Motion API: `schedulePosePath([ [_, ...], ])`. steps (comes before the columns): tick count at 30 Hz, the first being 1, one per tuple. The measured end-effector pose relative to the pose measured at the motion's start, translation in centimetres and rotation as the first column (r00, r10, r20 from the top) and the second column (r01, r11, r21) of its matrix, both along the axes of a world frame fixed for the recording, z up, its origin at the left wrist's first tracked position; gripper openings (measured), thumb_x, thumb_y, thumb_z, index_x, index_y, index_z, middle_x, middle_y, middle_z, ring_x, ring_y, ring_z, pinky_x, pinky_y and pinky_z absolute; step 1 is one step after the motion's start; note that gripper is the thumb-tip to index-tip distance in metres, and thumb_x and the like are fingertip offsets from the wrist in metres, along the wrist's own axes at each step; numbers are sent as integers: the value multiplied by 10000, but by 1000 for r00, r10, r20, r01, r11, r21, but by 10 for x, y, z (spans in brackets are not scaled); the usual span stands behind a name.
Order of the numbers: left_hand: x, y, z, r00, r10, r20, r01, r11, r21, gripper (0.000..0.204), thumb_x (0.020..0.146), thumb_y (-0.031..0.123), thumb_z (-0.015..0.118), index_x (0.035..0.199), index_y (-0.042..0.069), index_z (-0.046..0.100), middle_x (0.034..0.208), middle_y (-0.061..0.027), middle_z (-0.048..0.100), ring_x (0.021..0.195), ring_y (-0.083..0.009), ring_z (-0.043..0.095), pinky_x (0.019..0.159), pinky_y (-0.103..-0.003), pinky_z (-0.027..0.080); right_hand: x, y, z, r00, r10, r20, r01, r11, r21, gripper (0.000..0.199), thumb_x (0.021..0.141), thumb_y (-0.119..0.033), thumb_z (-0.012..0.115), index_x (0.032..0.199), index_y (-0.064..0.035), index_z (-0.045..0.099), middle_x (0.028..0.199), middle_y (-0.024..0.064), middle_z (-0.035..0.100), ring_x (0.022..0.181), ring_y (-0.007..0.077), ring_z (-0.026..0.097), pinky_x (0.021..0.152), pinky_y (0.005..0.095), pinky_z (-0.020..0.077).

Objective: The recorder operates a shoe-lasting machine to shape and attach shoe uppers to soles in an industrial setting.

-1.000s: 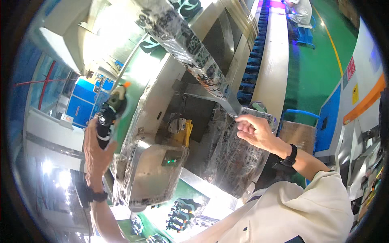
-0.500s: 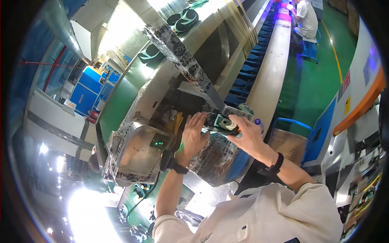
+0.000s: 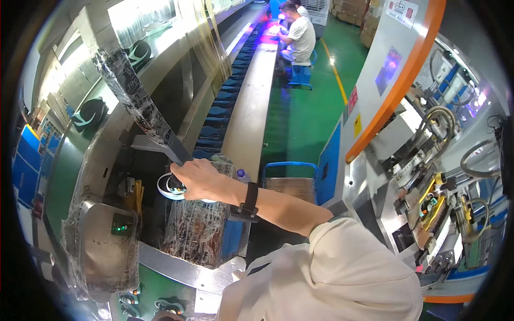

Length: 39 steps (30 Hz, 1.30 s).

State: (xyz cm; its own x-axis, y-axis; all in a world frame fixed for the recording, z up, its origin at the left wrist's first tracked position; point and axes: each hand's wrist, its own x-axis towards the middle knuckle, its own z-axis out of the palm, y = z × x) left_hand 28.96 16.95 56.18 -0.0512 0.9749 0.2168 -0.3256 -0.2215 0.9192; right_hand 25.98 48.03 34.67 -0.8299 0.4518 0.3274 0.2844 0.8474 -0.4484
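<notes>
My right hand (image 3: 201, 179) curls over a sandal (image 3: 164, 188) with a pale sole edge and a dark inner part. Most of the sandal is hidden under my palm and fingers. Both are above a box-shaped stand (image 3: 195, 230) wrapped in clear film, at the foot of a slanting, film-wrapped metal post (image 3: 134, 93). My left hand is out of sight.
A film-wrapped control box (image 3: 110, 251) with green lights stands to the left. Dark sandals (image 3: 90, 113) lie on a green conveyor. Farther off, a person (image 3: 300, 37) sits by a long bench (image 3: 249, 112). An orange-edged machine (image 3: 393, 80) rises on the right.
My view has swung to the right. Both hands were on the dark and mint sandal; my left hand has left it and gone out of view, while my right hand stays over the stand.
</notes>
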Motion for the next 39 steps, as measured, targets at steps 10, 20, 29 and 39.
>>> schedulePosePath([
  [10,-59,-2,-39,947,-251,201,304,902,-308,383,1014,360,428,1347,189,510,1366,-184,522,1275,-346,494,1123,-562,318,-9,-6,-10,993,-114,4,114,993,34,568,590,-128,730,1114,5,556,803,206,666,824,396,672,703,474,523],
  [20,-80,12,-92,778,-544,315,586,808,-53,345,998,322,454,1303,182,534,1350,-191,538,1258,-356,515,1122,-552,326,-12,4,-16,986,-168,-2,168,986,25,751,520,-299,831,1199,-94,583,948,126,699,934,347,669,816,442,513],
  [29,-26,30,-93,629,-761,156,735,648,198,312,983,288,478,1264,176,556,1335,-196,553,1243,-365,534,1121,-543,333,-3,-10,-36,955,-229,-187,244,968,63,531,542,-268,767,1022,-75,649,877,142,675,886,339,661,788,428,494],
  [39,87,40,-74,460,-887,-38,833,416,364,277,967,251,504,1221,170,580,1318,-202,569,1226,-375,556,1121,-533,341,114,-83,-56,660,-394,-640,125,897,-423,605,654,-156,763,1200,-72,516,1027,156,664,969,340,653,842,407,492],
])
